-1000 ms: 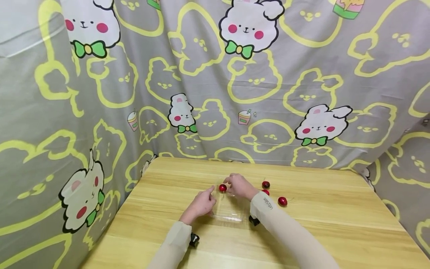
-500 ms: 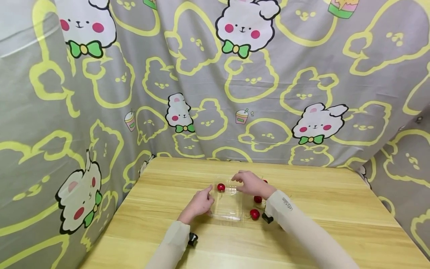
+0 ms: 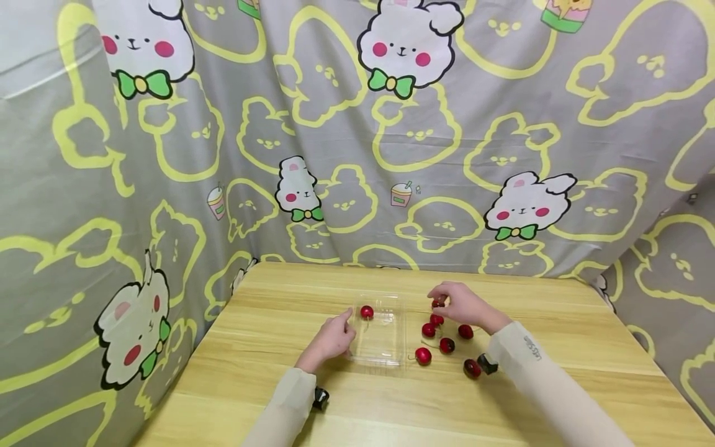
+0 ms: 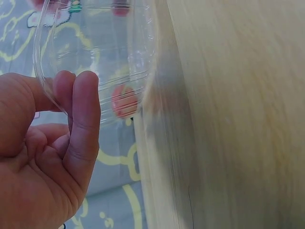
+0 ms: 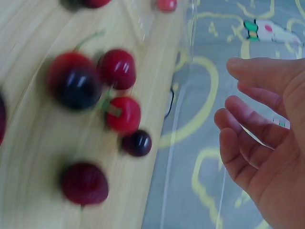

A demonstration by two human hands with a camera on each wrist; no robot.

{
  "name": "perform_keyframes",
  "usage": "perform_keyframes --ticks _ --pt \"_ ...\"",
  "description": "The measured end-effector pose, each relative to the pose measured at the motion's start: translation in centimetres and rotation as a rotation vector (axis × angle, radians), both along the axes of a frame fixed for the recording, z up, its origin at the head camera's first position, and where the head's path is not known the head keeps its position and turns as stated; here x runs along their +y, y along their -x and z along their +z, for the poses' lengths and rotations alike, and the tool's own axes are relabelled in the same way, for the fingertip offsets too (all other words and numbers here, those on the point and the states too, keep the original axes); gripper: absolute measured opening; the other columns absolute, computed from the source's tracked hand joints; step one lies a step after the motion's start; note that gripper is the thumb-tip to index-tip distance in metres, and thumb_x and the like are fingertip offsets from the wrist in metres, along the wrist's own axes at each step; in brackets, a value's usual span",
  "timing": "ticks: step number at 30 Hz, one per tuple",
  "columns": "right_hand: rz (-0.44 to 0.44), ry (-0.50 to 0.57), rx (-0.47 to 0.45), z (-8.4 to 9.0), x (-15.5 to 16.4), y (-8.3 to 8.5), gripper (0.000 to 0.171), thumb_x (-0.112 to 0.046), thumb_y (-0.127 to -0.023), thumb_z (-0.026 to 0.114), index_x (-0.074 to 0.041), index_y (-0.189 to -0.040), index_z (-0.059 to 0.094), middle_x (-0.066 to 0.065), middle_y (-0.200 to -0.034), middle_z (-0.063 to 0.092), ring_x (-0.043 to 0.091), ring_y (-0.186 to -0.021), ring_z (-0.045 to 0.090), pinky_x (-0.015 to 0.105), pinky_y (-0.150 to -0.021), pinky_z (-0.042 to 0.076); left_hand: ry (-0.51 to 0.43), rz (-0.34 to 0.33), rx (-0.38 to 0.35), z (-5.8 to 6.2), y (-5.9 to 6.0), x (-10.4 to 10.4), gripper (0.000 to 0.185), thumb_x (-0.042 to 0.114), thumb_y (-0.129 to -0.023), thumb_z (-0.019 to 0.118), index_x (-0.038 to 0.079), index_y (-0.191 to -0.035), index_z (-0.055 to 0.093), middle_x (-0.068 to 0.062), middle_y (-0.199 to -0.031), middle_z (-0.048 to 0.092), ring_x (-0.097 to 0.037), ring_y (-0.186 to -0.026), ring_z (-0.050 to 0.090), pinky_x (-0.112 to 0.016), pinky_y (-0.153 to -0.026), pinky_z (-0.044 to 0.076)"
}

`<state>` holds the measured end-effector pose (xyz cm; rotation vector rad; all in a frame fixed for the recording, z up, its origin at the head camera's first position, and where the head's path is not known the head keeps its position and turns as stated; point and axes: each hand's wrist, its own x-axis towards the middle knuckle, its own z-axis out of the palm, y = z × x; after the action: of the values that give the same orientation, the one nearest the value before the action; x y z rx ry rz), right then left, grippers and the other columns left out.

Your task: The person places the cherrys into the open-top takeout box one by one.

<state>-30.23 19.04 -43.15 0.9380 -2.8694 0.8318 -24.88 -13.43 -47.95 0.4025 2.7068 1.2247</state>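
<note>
R hand point(image 3: 465, 307) moved off tray point(image 3: 382, 347) to cherries point(image 3: 441, 338) (fingers loose); L hand point(image 3: 334, 338) pinches tray.

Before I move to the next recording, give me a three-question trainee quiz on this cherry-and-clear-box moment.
1. True or false: the clear plastic box holds exactly one cherry.
2. Which hand touches the box? A) left hand B) right hand C) both
3. Fill in: the loose cherries lie on the wooden table on the box's ____ side, from the person's own view.

Key: 1 true. 2 A; the left wrist view shows its fingers at the box's rim. 3 right; the right hand is over that cluster, fingers loosely bent and empty in the right wrist view.
</note>
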Motion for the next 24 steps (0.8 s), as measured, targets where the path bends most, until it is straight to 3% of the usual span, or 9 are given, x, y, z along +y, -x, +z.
perform_keyframes --ticks 6,12,24 --pt "-0.067 -0.008 -0.009 -1.3 3.4 -0.1 0.024 -0.007 -0.080 0.073 -0.003 -0.103 0.068 0.010 -0.095 0.064 0.020 -0.083 0.057 0.036 -0.072 0.051 0.008 0.009 0.007 -0.2 0.0 0.0 0.058 0.005 -0.095 0.046 -0.005 -0.147 0.023 -0.001 -0.060 0.052 -0.015 -0.046 0.057 -0.025 -0.042 0.045" --pt "-0.079 -0.009 -0.085 -2.8 5.6 -0.5 0.029 -0.008 -0.080 0.072 0.002 -0.107 0.066 0.013 -0.099 0.064 0.025 -0.085 0.058 0.035 -0.070 0.050 -0.014 0.009 -0.007 -0.2 -0.1 0.0 0.058 0.006 -0.095 0.046 -0.004 -0.147 0.022 -0.002 -0.057 0.054 -0.016 -0.046 0.057 -0.024 -0.041 0.044" --pt "-0.098 -0.023 -0.153 -4.9 7.2 -1.0 0.038 -0.006 -0.077 0.073 0.000 -0.114 0.065 0.007 -0.102 0.062 0.022 -0.087 0.055 0.032 -0.067 0.048 -0.033 0.012 -0.009 -0.3 -0.1 0.1 0.057 0.006 -0.096 0.047 -0.004 -0.147 0.023 -0.003 -0.059 0.055 -0.017 -0.046 0.057 -0.027 -0.045 0.049"
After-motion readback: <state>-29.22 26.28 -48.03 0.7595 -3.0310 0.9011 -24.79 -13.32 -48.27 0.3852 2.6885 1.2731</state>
